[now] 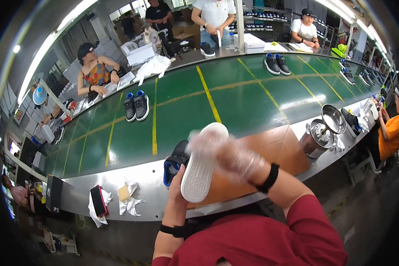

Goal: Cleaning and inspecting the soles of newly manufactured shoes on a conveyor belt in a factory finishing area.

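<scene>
My left hand [177, 188] grips a shoe turned so that its white sole [197, 179] faces me. Across the upper part of that sole lies my right hand [226, 153], in a clear plastic glove and smeared by motion. Whether its fingers hold anything does not show. Just behind my left hand, partly hidden by it and the sole, is a dark shoe [176, 158] with blue lining. A brown board [270, 153] lies on the bench under my right forearm.
A green conveyor belt [177, 111] with yellow lines carries dark shoe pairs [136, 106]. On my bench are a phone [98, 201], a yellowish block [125, 192] on crumpled paper, and a metal dispenser can [317, 138] at right. Several co-workers sit or stand around the belt.
</scene>
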Tool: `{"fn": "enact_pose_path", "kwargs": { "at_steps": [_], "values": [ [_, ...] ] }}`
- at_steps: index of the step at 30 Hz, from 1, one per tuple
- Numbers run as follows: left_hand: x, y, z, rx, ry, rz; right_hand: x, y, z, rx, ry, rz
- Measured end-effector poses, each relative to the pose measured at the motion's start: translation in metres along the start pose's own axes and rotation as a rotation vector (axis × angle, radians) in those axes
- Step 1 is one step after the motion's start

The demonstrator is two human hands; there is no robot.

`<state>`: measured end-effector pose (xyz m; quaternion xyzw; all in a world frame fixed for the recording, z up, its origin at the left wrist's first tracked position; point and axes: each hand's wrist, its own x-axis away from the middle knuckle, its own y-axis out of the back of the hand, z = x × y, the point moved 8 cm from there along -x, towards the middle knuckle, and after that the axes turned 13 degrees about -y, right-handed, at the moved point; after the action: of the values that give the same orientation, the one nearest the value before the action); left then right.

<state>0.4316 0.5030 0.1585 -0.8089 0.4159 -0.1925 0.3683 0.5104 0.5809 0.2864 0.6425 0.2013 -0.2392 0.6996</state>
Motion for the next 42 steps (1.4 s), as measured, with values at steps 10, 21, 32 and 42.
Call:
{"fn": "enact_pose_path", "kwargs": {
  "at_steps": [10,21,32,42],
  "values": [
    [-0.006,0.029,-0.003,0.245,0.172,0.030,0.006,-0.007,0.084,-0.518,0.149,0.202],
    [0.007,0.030,-0.020,0.136,0.035,-0.094,-0.026,-0.010,-0.116,-0.426,-0.368,-0.366],
    [0.006,0.020,-0.004,0.177,0.040,-0.111,-0.001,-0.038,-0.147,-1.068,-0.596,-0.061],
    [-0.023,-0.003,-0.004,0.409,0.052,0.083,0.037,-0.030,-0.099,-1.404,-0.651,-0.401]
  ]
}}
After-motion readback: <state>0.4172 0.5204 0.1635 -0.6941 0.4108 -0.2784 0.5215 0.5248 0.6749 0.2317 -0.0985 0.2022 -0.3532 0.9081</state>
